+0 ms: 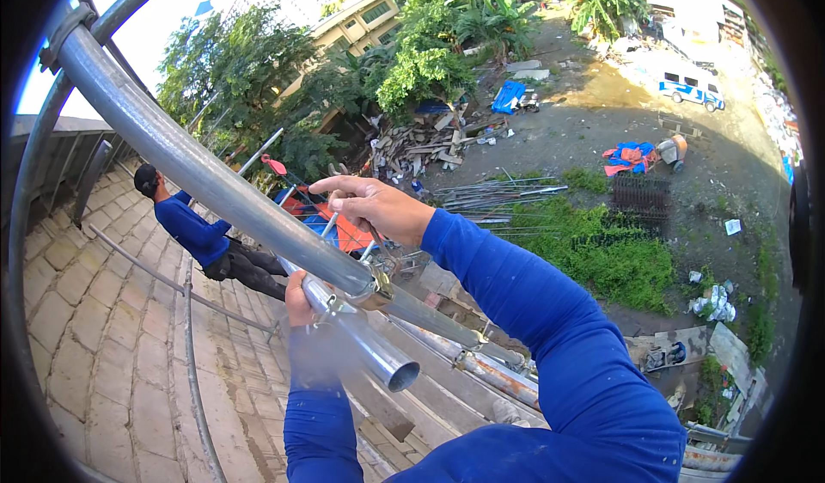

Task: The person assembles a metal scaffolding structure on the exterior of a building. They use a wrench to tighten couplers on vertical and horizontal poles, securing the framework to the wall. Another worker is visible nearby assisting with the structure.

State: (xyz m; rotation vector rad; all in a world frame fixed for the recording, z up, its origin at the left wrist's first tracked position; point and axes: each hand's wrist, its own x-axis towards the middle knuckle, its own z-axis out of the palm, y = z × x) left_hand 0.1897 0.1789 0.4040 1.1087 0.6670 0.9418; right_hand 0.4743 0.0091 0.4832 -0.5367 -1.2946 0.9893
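Short silver steel pipe at 7 o'clock, smooth, shiny, round end hollow, my left hand wrapped around it, my right hand half-curled near centre, its grip unclear to me, long grey scaffold pipe slanting from 10 o'clock, pale blockwork at 8, weedy dirt yard at 2.

I see bright daylight. Up left of the right fingers, the sky is washed-out white; the big pipe shines. Right of them, sun and shade split the ground. Below the left fingers, a smudge looks foggy. Edges bend.
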